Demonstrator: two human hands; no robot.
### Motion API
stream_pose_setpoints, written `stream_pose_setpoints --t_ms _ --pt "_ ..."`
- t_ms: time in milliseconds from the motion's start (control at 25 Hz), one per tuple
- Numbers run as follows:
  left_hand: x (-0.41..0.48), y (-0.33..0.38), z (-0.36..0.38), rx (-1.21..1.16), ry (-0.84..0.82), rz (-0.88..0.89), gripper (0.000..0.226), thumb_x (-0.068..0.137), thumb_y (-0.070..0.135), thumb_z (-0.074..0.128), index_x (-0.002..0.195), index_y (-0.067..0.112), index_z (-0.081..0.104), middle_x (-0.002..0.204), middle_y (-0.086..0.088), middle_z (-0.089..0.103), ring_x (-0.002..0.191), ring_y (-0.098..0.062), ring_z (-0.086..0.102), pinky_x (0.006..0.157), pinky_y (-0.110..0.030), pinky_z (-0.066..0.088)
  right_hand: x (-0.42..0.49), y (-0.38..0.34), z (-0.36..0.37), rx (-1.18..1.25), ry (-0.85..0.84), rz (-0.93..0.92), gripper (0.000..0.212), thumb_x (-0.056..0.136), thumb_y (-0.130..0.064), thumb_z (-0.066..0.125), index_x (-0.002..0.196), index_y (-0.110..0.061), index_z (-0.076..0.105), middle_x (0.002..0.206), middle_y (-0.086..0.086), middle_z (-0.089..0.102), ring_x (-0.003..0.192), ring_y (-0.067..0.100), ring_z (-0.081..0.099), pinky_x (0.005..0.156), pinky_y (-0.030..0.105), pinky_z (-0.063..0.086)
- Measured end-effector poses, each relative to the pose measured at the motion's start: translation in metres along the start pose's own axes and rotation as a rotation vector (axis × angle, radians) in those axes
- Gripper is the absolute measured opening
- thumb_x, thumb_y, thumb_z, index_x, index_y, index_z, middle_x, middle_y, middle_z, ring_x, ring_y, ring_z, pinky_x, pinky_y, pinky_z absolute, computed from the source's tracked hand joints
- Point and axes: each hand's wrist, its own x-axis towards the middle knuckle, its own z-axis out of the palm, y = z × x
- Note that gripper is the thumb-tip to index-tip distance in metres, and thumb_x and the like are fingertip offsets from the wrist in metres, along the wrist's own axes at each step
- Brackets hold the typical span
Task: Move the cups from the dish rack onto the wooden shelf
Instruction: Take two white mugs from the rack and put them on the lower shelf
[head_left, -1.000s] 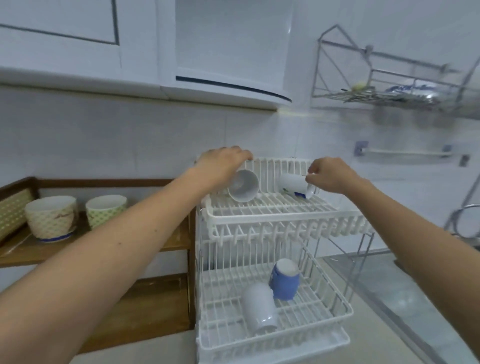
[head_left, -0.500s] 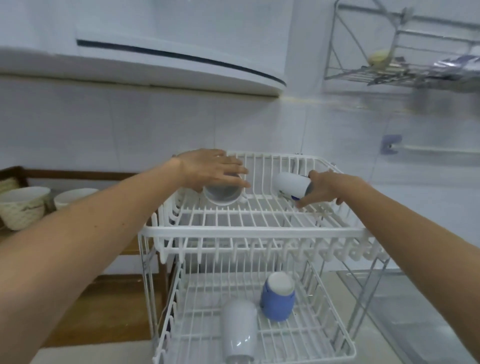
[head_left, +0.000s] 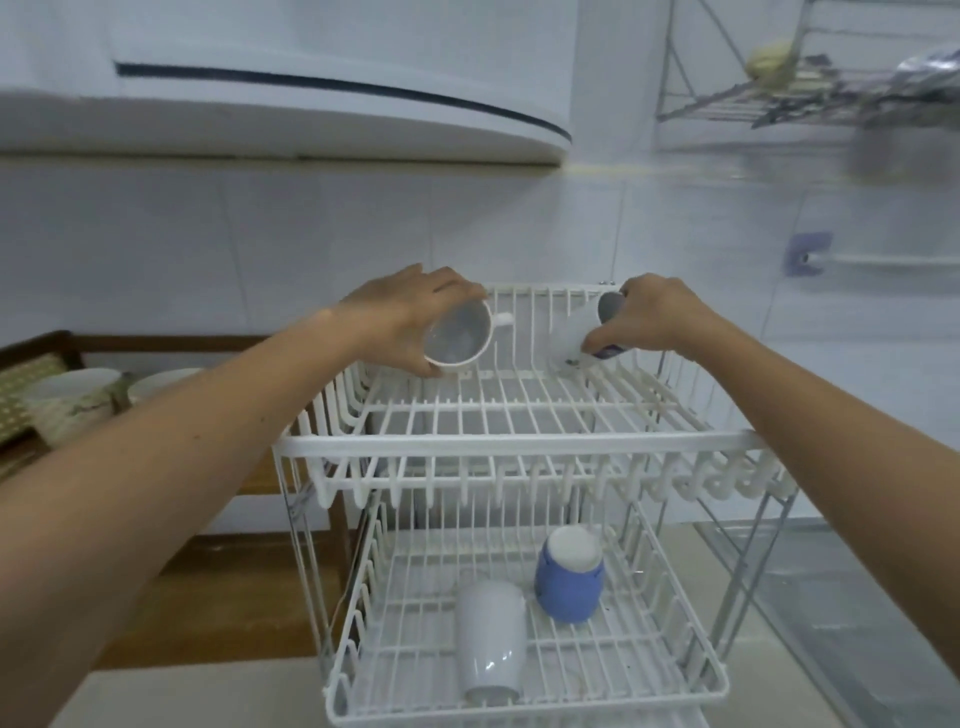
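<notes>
A white two-tier dish rack (head_left: 519, 447) stands in front of me. Over its upper tier my left hand (head_left: 400, 317) grips a white mug (head_left: 460, 335), tilted so its open mouth faces me. My right hand (head_left: 649, 317) holds a second white cup (head_left: 574, 340) with a small print, tipped on its side just above the wires. On the lower tier a white cup (head_left: 488, 639) lies on its side and a blue cup (head_left: 569, 574) stands upside down. The wooden shelf (head_left: 218, 597) is at the left, beside the rack.
Two patterned bowls (head_left: 78, 400) sit on the shelf's upper board at far left. A white cabinet (head_left: 311, 114) hangs overhead. A metal wall rack (head_left: 810, 88) with items is at top right. A steel sink edge (head_left: 857, 597) lies to the right.
Both hands have lifted their cups off the upper tier's wires. The left mug has tipped further toward me; the right cup has swung round with its mouth now up under the hand.
</notes>
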Motion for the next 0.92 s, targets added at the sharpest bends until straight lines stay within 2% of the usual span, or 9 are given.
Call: stream_pose_setpoints --t_ms 120,200,280,400,520,720,920 --pt "-0.015 0.006 -0.021 -0.357 0.092 -0.218 0.102 0.058 0.054 0.078 0.143 0.031 0.026 0.143 0.001 0.038 0.121 -0.02 0.044 0.088 -0.029 0.038 -0.021 -0.013 -0.015 0.313 0.128 -0.03 0.054 0.057 -0.051 0.075 0.09 -0.013 0.056 0.078 -0.003 0.055 0.065 0.009 0.049 0.047 0.027 0.033" --pt "-0.035 0.01 -0.038 -0.516 0.203 -0.291 0.101 0.058 0.054 0.077 0.143 0.031 0.029 0.145 0.001 0.039 0.122 -0.013 0.041 0.09 -0.026 0.033 -0.045 -0.031 -0.028 0.466 0.21 -0.1 0.055 0.056 -0.054 0.073 0.095 -0.02 0.055 0.082 -0.009 0.055 0.068 0.005 0.051 0.048 0.025 0.034" --pt "-0.061 0.012 -0.054 -0.636 0.305 -0.338 0.098 0.061 0.049 0.08 0.144 0.032 0.031 0.148 0.005 0.038 0.122 -0.004 0.036 0.095 -0.024 0.03 -0.073 -0.053 -0.038 0.514 0.304 -0.198 0.054 0.052 -0.056 0.072 0.094 -0.027 0.055 0.085 -0.011 0.057 0.071 0.002 0.053 0.051 0.022 0.036" --pt "-0.108 0.014 -0.075 -0.686 0.394 -0.356 0.095 0.063 0.044 0.082 0.144 0.033 0.032 0.149 0.009 0.036 0.123 0.003 0.031 0.098 -0.018 0.025 -0.12 -0.096 -0.044 0.523 0.454 -0.346 0.054 0.052 -0.054 0.072 0.095 -0.029 0.052 0.095 -0.005 0.055 0.078 0.01 0.052 0.06 0.015 0.036" --pt "-0.16 0.005 -0.098 -0.656 0.424 -0.427 0.094 0.06 0.054 0.077 0.142 0.041 0.033 0.145 0.016 0.038 0.121 0.004 0.032 0.094 -0.016 0.024 -0.166 -0.144 -0.043 0.537 0.519 -0.5 0.055 0.054 -0.049 0.074 0.099 -0.029 0.049 0.1 -0.006 0.049 0.083 0.007 0.045 0.065 0.005 0.035" --pt "-0.256 -0.046 -0.126 -0.484 0.368 -0.568 0.099 0.052 0.067 0.068 0.141 0.04 0.035 0.145 0.014 0.04 0.123 0.001 0.033 0.099 -0.025 0.027 -0.212 -0.237 -0.015 0.543 0.445 -0.668 0.06 0.054 -0.052 0.074 0.103 -0.024 0.053 0.097 -0.007 0.047 0.081 0.001 0.04 0.067 0.002 0.033" --pt "-0.349 -0.103 -0.095 -0.421 0.13 -0.758 0.106 0.046 0.074 0.064 0.142 0.038 0.036 0.147 0.004 0.043 0.129 -0.016 0.042 0.095 -0.032 0.036 -0.214 -0.319 0.063 0.473 0.219 -0.655 0.071 0.053 -0.055 0.075 0.113 -0.022 0.056 0.096 -0.012 0.043 0.077 0.0 0.039 0.059 0.008 0.031"
